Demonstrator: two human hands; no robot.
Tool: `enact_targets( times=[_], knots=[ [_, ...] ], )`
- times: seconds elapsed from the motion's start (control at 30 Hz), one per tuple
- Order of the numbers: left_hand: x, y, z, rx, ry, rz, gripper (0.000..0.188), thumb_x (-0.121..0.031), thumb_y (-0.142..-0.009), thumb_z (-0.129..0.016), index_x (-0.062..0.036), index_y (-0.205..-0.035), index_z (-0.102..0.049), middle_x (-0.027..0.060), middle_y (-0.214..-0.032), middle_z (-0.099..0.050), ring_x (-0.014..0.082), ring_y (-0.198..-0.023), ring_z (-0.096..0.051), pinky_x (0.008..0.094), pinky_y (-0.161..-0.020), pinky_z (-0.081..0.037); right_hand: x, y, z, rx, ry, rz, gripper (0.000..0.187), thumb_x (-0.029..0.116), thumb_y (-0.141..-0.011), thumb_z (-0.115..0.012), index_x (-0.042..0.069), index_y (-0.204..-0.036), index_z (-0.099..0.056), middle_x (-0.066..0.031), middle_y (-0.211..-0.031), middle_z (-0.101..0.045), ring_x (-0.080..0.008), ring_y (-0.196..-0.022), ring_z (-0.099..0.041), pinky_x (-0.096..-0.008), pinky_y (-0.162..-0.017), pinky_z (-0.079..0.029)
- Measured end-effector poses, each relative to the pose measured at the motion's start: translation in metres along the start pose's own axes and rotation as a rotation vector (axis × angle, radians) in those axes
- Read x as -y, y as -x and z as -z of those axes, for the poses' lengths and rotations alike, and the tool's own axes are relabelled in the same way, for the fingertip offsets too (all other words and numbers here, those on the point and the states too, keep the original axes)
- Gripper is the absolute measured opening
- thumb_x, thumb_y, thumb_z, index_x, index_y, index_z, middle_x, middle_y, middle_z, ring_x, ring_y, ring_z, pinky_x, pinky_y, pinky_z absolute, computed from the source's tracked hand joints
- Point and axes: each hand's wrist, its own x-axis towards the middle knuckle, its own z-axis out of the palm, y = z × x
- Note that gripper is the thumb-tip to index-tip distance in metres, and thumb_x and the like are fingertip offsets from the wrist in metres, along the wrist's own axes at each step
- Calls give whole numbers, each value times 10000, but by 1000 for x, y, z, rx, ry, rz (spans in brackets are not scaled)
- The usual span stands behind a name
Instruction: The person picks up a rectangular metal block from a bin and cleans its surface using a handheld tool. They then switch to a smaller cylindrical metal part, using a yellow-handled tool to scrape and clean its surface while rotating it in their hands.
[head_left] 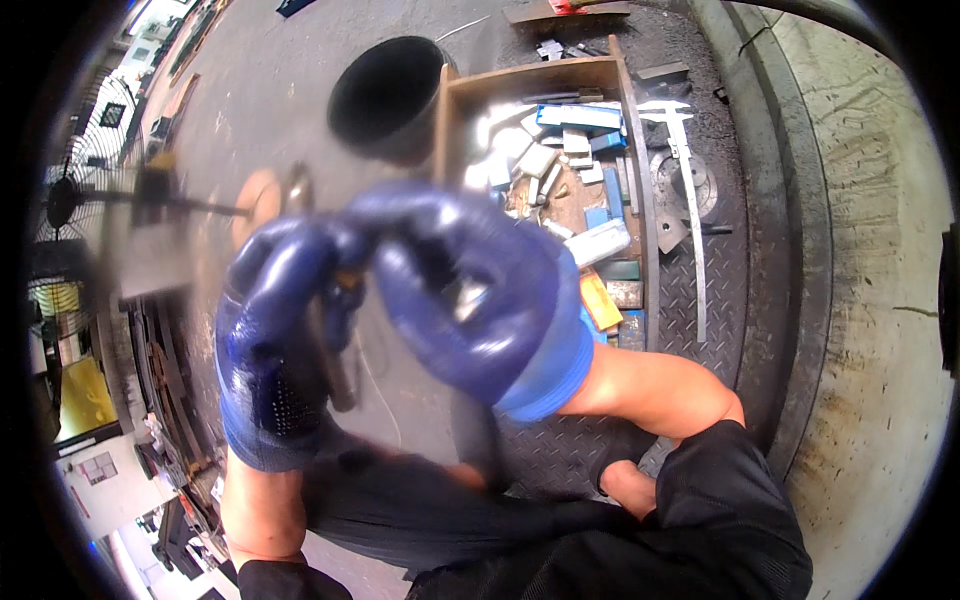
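Both my hands wear dark blue coated work gloves and are raised close together in front of me. My left hand (275, 330) is closed around a blurred metal bar-like tool (342, 375). One end of it shows below the fingers, and a shiny metal part rises above them; its exact kind is not clear. My right hand (490, 290) has its fingers curled, with the tips brought up to the left hand near the tool. What those fingertips hold, if anything, is hidden and smeared by motion.
Right of centre stands an open wooden drawer (640, 200) with small boxes, packets and metal pieces. A large caliper (690, 210) and a round metal flange (700, 185) lie beside it. A black bucket (385, 95) stands behind. A fan (65, 200) is at left, a concrete ledge (800, 250) at right.
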Motion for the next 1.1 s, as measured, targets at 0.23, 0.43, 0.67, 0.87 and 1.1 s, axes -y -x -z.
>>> enact_targets(
  times=[0.23,0.43,0.67,0.87,1.1],
  knots=[
    [-2,-2,5,-58,368,210,363,-331,-1114,-465,-34,-1222,-645,136,-1263,-677,84,-792,-550,201,-616,-429,11,-40,68,-16,350,-113,207,15,-977,-672,13,-1174,-738,-63,-971,-757,-106,-877,-699,-262,-779,-563],
    [4,0,25,-26,408,112,434,-330,-1118,-439,-20,-1365,-615,159,-1392,-638,139,-973,-656,242,-765,-542,-19,-59,145,267,807,-350,228,114,-955,-687,13,-1149,-754,-117,-994,-774,-107,-902,-702,-284,-843,-564],
    [25,-4,9,-40,327,-240,421,-318,-1056,-532,-29,-1332,-665,159,-1291,-708,162,-1021,-716,262,-803,-566,-5,-49,115,198,490,-349,295,193,-1035,-662,-18,-1233,-722,-86,-1053,-768,-136,-967,-710,-288,-888,-557],
    [23,-9,9,95,53,-327,358,-209,-1036,-549,-33,-1328,-659,168,-1290,-697,186,-1044,-704,290,-839,-566,12,-29,45,317,66,-564,361,261,-1048,-626,-16,-1272,-681,-117,-1019,-760,-197,-898,-751,-298,-765,-600],
    [21,-15,12,190,-149,-403,325,-83,-1014,-568,-38,-1324,-652,177,-1290,-685,213,-1070,-690,323,-881,-567,8,-8,23,190,-48,-590,259,134,-1004,-700,-27,-1206,-695,-123,-954,-764,-220,-781,-766,-322,-730,-636]
  ],
)
